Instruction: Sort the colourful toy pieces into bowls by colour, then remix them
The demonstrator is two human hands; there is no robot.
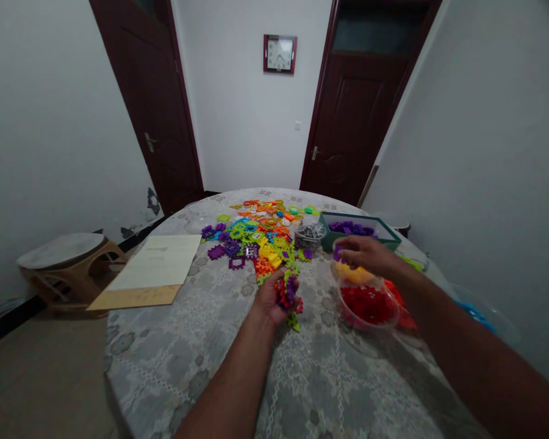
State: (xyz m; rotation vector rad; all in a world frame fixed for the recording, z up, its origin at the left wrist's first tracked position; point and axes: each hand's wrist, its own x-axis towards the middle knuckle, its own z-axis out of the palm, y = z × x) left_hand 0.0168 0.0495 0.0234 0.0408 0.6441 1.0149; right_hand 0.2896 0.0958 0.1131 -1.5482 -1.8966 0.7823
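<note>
My left hand [271, 300] is closed round a handful of interlocking plastic building pieces [286, 289], red, purple and lime green, above the near middle of the table. Some lime green pieces stick out below and above the fingers. My right hand [363, 253] pinches a purple plastic piece [338, 253] over a clear bowl of yellow pieces [354, 274]. Just nearer stands a clear bowl of red pieces [368, 305]. Behind the right hand is a green-rimmed box [387, 228] with purple pieces [352, 228] in it.
A loose heap of mixed plastic pieces [256, 235] spreads over the table's far middle. A bowl of grey pieces [311, 231] stands beside the box. Blue pieces [476, 314] lie in a clear container at right. Paper [160, 262] overhangs the left edge, near a wooden stool [73, 268].
</note>
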